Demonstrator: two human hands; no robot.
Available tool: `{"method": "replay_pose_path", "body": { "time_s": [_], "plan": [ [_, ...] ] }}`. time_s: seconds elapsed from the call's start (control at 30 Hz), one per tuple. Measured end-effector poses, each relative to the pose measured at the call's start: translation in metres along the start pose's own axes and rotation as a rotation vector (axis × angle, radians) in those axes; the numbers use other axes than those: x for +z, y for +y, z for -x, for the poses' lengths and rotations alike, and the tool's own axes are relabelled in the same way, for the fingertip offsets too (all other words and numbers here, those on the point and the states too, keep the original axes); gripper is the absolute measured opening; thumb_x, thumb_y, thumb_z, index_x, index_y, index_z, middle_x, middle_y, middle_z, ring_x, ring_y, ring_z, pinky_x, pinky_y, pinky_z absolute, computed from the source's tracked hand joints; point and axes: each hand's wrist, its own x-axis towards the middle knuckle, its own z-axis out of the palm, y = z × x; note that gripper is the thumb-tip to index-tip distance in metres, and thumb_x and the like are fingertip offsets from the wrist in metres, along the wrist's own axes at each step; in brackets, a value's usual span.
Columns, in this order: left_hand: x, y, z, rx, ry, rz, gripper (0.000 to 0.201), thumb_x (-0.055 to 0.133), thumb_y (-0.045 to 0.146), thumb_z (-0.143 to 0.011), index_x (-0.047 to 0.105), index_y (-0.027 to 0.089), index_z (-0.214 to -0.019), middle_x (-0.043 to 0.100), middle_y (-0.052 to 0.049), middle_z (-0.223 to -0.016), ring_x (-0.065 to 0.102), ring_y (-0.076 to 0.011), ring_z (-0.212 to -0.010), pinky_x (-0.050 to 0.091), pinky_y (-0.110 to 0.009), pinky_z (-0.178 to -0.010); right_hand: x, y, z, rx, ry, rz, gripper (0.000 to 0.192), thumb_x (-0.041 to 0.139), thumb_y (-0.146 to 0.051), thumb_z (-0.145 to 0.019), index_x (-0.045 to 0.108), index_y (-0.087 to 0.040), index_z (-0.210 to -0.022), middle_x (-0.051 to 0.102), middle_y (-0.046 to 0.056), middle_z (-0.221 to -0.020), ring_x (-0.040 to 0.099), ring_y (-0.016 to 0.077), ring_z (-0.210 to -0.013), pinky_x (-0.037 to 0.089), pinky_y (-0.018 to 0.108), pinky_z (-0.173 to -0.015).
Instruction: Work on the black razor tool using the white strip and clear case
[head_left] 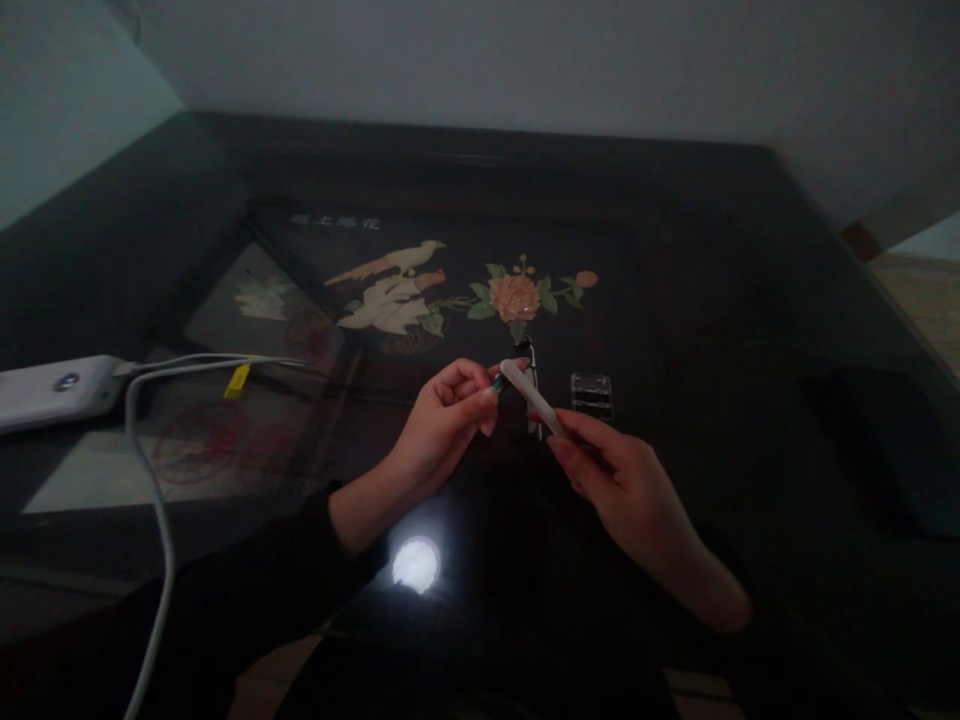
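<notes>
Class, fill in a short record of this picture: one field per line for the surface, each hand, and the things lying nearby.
surface: dark glossy table with an inlaid bird and flower picture
left hand: pinches a small green piece at the tip of the white stick
right hand: holds the white stick by its lower end, tilted up-left
behind the hands: small clear plastic case
far left: white device with white cables
near edge: bright light reflection

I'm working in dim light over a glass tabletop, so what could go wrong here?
The small green piece pinched in the left hand at the white pen's tip could slip and vanish on the dark table. The clear plastic case beside the right hand might get knocked.
</notes>
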Motion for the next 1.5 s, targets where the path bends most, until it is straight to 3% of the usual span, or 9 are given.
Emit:
{"method": "replay_pose_path", "body": {
  "time_s": [0.17,0.33,0.63,0.83,1.03,1.2,1.5],
  "plan": [
    [0.000,0.000,-0.001,-0.001,0.020,-0.019,0.039,0.090,0.033,-0.060,0.057,0.016,-0.071,0.068,0.002,-0.069,0.043,-0.0014,-0.042,0.038,-0.016,-0.049,0.001,-0.005,0.003,0.023,-0.106,-0.111,0.034,0.053,-0.034,-0.093,0.072,-0.015,-0.114,0.046,-0.002,-0.058,0.037,0.0099,-0.048,0.028,0.022,-0.041],
    [0.000,0.001,0.000,-0.001,0.024,-0.009,0.039,0.091,0.032,-0.060,0.057,0.015,-0.070,0.068,0.002,-0.068,0.044,-0.0013,-0.043,0.037,-0.015,-0.049,0.001,-0.005,0.004,0.060,-0.188,-0.224,0.034,0.052,-0.035,-0.095,0.070,-0.015,-0.116,0.044,-0.004,-0.060,0.034,0.0083,-0.048,0.026,0.021,-0.042],
    [-0.001,-0.001,0.001,-0.013,-0.002,0.001,0.036,0.089,0.030,-0.063,0.057,0.016,-0.070,0.061,0.006,-0.058,0.042,-0.0012,-0.042,0.036,-0.015,-0.052,-0.001,0.008,-0.004,0.015,0.003,-0.058,0.038,0.053,-0.036,-0.092,0.071,-0.012,-0.116,0.049,-0.001,-0.059,0.041,0.0122,-0.050,0.034,0.024,-0.046],
    [-0.001,-0.001,0.001,-0.002,-0.012,-0.016,0.037,0.088,0.033,-0.065,0.056,0.016,-0.072,0.055,0.008,-0.050,0.044,-0.0021,-0.043,0.038,-0.015,-0.054,-0.002,0.013,-0.006,0.021,0.040,-0.070,0.038,0.055,-0.036,-0.090,0.071,-0.013,-0.116,0.049,-0.001,-0.060,0.042,0.0116,-0.050,0.033,0.023,-0.043],
    [0.002,0.000,0.003,-0.010,-0.051,-0.021,0.037,0.087,0.030,-0.066,0.056,0.017,-0.080,0.072,-0.001,-0.080,0.051,-0.0032,-0.049,0.041,-0.017,-0.054,-0.006,0.003,-0.006,0.061,0.052,-0.245,0.031,0.057,-0.034,-0.090,0.071,-0.017,-0.111,0.050,-0.003,-0.063,0.043,0.0084,-0.049,0.034,0.019,-0.042],
    [0.004,-0.003,0.009,-0.035,-0.107,-0.140,0.034,0.085,0.022,-0.069,0.058,0.017,-0.090,0.071,-0.004,-0.101,0.061,-0.0083,-0.069,0.046,-0.018,-0.059,-0.007,-0.002,-0.005,-0.018,0.134,-0.193,0.028,0.069,-0.025,-0.081,0.070,-0.020,-0.108,0.060,-0.004,-0.068,0.054,0.0089,-0.056,0.044,0.019,-0.050],
    [0.001,-0.014,0.012,-0.055,-0.161,-0.281,0.034,0.084,0.021,-0.071,0.061,0.018,-0.097,0.066,-0.003,-0.097,0.063,-0.0149,-0.091,0.051,-0.024,-0.077,0.007,0.008,0.001,-0.202,0.167,0.000,0.017,0.069,-0.017,-0.080,0.070,-0.021,-0.097,0.071,0.000,-0.079,0.064,0.0126,-0.063,0.050,0.023,-0.058]
  ]
}}
